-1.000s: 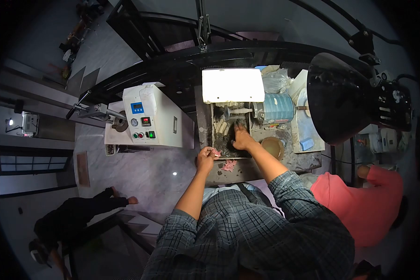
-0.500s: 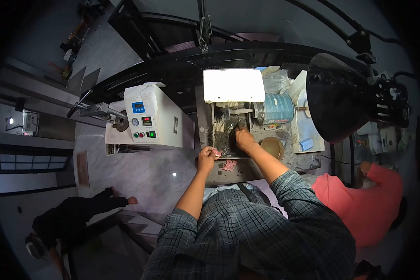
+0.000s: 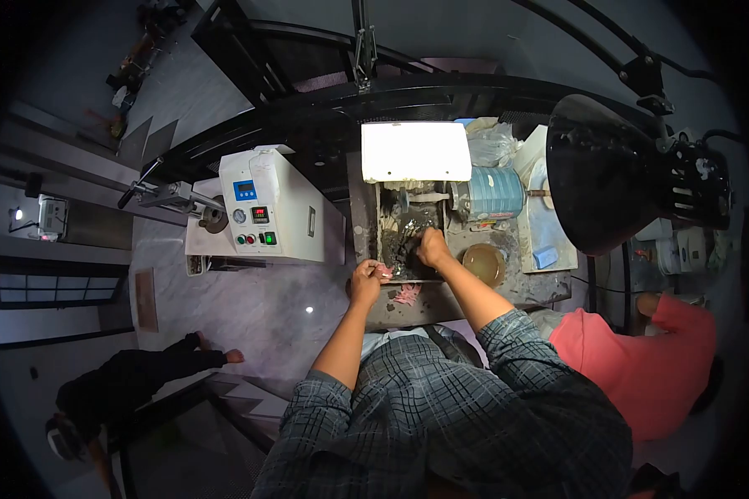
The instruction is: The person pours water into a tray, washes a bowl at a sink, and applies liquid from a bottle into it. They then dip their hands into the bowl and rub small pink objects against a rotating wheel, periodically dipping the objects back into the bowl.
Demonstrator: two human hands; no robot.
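Observation:
My left hand (image 3: 366, 281) is at the front left corner of a shallow tray (image 3: 420, 281), its fingers closed on a small pink piece (image 3: 384, 273). Inside the tray, dark wet sludge (image 3: 404, 249) covers the bottom. My right hand (image 3: 431, 247) is down in the tray on its right side, fingers curled; what they hold, if anything, is hidden. A crumpled pink scrap (image 3: 407, 293) lies on the bench just in front of the tray. Behind my hands, a spindle (image 3: 429, 198) reaches left from a blue-covered motor (image 3: 496, 195), under a bright white panel (image 3: 416, 152).
A round bowl (image 3: 483, 264) of murky liquid stands right of my right hand. Farther right are a blue block (image 3: 545, 257) and a black lamp shade (image 3: 595, 175). A white machine with displays (image 3: 262, 204) stands left. A person in a pink top (image 3: 641, 358) is at my right.
My right hand has shifted very slightly left and toward me inside the tray. My left hand keeps hold of the pink piece in nearly the same place.

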